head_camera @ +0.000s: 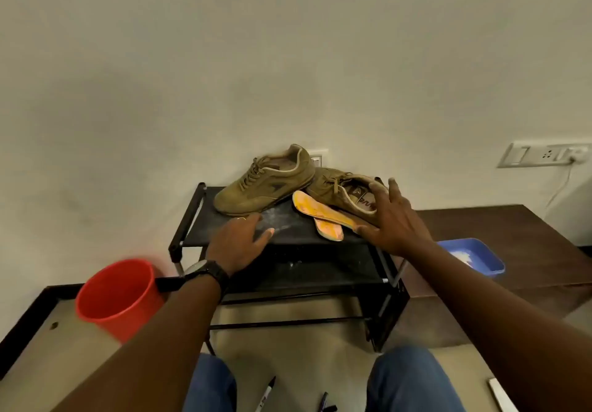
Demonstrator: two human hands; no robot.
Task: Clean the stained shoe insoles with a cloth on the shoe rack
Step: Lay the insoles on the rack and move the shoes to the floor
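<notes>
Two markers (266,394) lie on the floor by your knees. A red cup (118,296) sits just left of the shoe rack (301,235), close to your left forearm.

Left grip (238,245): palm down on the rack's top shelf, fingers relaxed, holding nothing. Right grip (390,219): fingers spread wide over the heel of the near shoe (336,192), thumb by the heel end of the insoles (322,213). It has nothing clamped, and I can't tell if it's touching.

Insoles: two, orange-yellow, overlapping on the top shelf, tight against the near shoe's side, between your grips.

Risks:
- There's no cloth in either grip and I can't pick one out. The white stuff in the blue tray (490,261), right of the rack, could be cloth or powder.
- The far shoe (256,187) leans on the near one. Shift the near shoe and the far one likely tips or slides.
- Pulling the insoles out from beside the near shoe could drag that shoe toward the shelf edge.
- The rack looks light, so weight on your left palm may rock it.
- White dust (278,224) on the shelf will smear onto the insoles if you wipe them in place.
- A left elbow swing could knock the cup over.

The wall socket (541,155) is well off to the right, not in the way.
</notes>
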